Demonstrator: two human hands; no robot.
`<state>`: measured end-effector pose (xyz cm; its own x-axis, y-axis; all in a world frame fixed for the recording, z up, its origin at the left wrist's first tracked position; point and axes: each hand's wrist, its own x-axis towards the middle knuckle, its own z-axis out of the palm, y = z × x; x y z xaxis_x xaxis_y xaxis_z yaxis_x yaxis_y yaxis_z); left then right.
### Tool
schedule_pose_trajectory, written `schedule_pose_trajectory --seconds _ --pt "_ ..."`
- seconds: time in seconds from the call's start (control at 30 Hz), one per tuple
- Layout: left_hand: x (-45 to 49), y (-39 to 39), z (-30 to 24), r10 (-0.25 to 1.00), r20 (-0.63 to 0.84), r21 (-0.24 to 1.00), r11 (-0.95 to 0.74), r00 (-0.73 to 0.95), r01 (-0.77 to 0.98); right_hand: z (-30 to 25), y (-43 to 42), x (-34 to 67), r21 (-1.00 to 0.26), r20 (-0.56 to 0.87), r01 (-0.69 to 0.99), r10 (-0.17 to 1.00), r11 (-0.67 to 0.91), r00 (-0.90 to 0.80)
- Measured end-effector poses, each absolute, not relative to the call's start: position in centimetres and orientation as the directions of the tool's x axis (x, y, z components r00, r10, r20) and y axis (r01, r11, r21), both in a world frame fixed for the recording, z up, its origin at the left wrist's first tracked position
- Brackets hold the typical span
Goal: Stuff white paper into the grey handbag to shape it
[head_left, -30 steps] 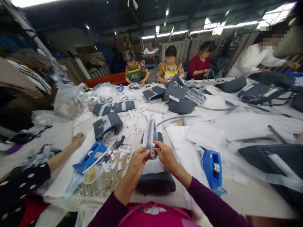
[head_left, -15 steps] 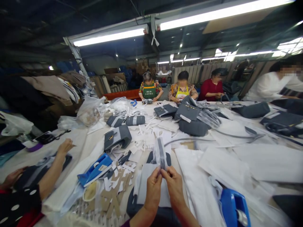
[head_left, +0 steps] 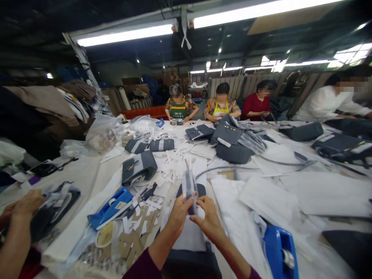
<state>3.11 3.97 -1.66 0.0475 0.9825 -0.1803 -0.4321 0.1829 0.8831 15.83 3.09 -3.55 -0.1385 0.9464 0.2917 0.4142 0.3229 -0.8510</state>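
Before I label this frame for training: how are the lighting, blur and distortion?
Head view: ceiling tube lights blown out, glare top right; strong wide-angle bending at the edges; left hand and right hand fairly sharp on the wrapped strap; blue tape dispenser and corners soft; faces blurred.

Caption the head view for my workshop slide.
Both hands, left hand and right hand, pinch a plastic-wrapped grey strap above a cluttered white table.
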Motion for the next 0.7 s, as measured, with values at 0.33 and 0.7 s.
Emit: schedule_pose_trajectory --seconds 0.33,0.7 --pt "3.6 6.1 -1.6 0.927 -0.276 0.855 0.357 0.254 -0.376 -4.5 4.2 16.4 -0.845 0.389 0.323 0.904 0.427 -0.178" --pt "3.9 6.9 -2.6 0.886 -0.385 0.838 0.453 0.259 -0.304 -7.0 4.2 14.9 -0.762 0.461 0.379 0.851 0.525 -0.252"
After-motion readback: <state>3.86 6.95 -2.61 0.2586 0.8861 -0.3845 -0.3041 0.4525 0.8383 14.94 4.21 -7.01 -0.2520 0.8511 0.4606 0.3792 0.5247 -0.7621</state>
